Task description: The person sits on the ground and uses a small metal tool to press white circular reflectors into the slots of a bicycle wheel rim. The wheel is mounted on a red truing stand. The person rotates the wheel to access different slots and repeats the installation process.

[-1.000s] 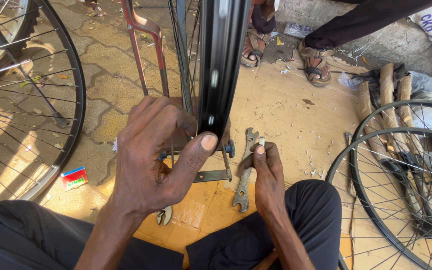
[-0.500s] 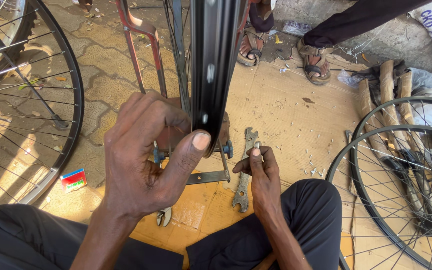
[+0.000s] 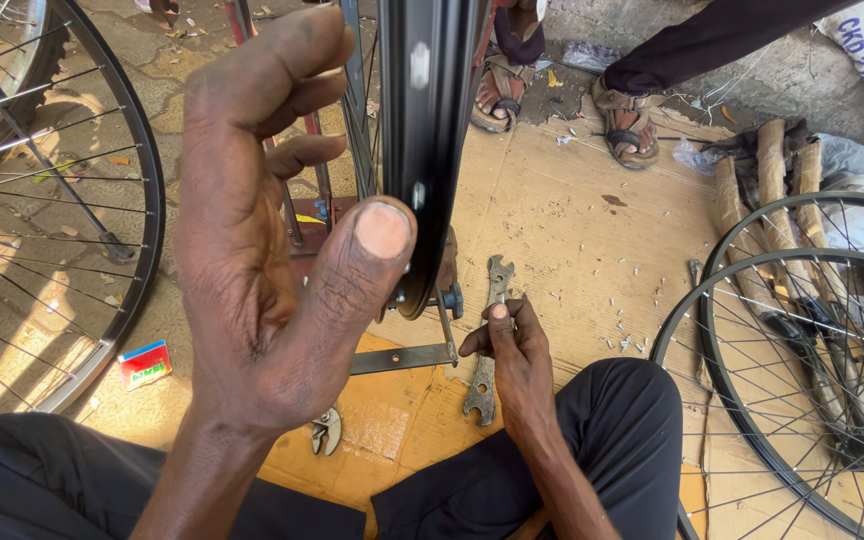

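Observation:
A black bicycle wheel rim (image 3: 430,120) stands upright in a metal stand (image 3: 402,357) in front of me. My left hand (image 3: 262,230) is raised close to the camera, its thumb pressed on the rim's edge and its fingers curled around the far side among the spokes. My right hand (image 3: 514,355) rests low beside my knee and grips a flat grey multi-slot spanner (image 3: 488,340) that points up toward the wheel's hub.
Spoked wheels lie at the left (image 3: 62,200) and right (image 3: 802,350). Pliers (image 3: 327,430) and a small red packet (image 3: 145,364) lie on the cardboard floor. Another person's sandalled feet (image 3: 622,125) stand beyond the rim, near wooden sticks (image 3: 772,160).
My left hand has risen along the rim toward the camera and now looks much larger. The right hand still holds the spanner in about the same place.

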